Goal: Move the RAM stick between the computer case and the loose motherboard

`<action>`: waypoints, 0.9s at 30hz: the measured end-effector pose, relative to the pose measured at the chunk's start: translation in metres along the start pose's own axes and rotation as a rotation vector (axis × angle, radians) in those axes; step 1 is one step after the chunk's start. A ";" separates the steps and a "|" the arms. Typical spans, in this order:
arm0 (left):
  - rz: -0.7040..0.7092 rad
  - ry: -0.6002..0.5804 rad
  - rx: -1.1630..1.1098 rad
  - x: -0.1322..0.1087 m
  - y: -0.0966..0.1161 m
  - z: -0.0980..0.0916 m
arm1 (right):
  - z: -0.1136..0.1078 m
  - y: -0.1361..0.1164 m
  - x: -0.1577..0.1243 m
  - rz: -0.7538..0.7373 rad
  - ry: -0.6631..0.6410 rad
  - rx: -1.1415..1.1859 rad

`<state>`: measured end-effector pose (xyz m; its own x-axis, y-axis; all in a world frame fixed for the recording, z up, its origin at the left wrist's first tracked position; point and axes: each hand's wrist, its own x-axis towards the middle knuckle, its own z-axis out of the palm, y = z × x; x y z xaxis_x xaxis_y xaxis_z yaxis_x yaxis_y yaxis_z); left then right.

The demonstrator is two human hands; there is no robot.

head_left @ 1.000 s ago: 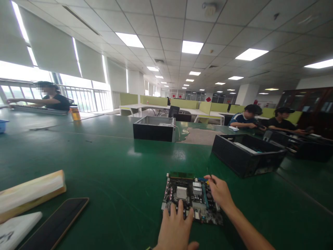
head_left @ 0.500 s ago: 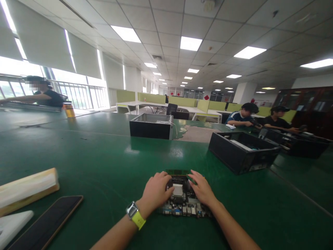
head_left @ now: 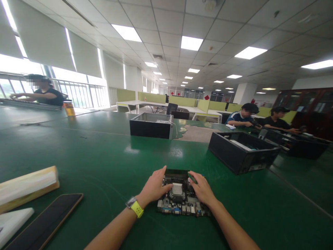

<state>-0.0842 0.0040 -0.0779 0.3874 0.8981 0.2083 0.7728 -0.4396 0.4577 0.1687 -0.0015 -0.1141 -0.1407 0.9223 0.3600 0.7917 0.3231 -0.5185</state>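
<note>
A dark motherboard (head_left: 179, 201) lies flat on the green table in front of me, its row of ports facing me. Near its middle is a square silver-grey processor (head_left: 177, 189). A long thin strip, apparently a memory module (head_left: 177, 172), runs along the board's far edge. My left hand (head_left: 154, 185) is open at the board's left side, index finger stretched past the far left corner and thumb over the board near the processor. At the far right corner, my right hand (head_left: 202, 187) has a gap between thumb and index finger, its index fingertip by the strip's right end. Its other fingers are partly hidden.
Open computer cases (head_left: 244, 152) stand at the right, and another case (head_left: 152, 126) sits farther back. A phone-like dark slab (head_left: 49, 222), a white object (head_left: 14, 224) and a pale yellowish block (head_left: 28, 187) lie at left. Co-workers (head_left: 241, 116) sit around the table.
My left hand has shifted left and its index finger has straightened off the strip's left end. The right hand stays nearly in place. The motherboard has moved slightly left.
</note>
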 end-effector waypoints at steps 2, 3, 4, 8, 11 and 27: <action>0.002 -0.003 -0.009 -0.001 0.002 0.000 | 0.001 0.001 0.000 0.013 0.007 0.001; 0.003 -0.003 -0.012 -0.002 0.003 0.000 | 0.001 0.002 0.000 0.020 0.012 0.000; 0.004 -0.004 -0.015 -0.002 0.005 0.000 | 0.001 0.002 0.000 0.023 0.013 0.000; -0.010 -0.018 -0.030 -0.003 0.009 -0.001 | 0.002 0.003 -0.001 0.012 0.012 -0.025; -0.022 -0.017 -0.033 -0.003 0.010 -0.001 | 0.001 0.002 0.000 -0.001 0.005 -0.039; -0.020 -0.013 0.017 -0.002 0.006 -0.001 | 0.001 0.001 0.000 -0.013 0.005 -0.004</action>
<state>-0.0811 -0.0004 -0.0746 0.3778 0.9066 0.1879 0.7890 -0.4215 0.4470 0.1688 -0.0006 -0.1156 -0.1483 0.9168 0.3708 0.7918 0.3347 -0.5108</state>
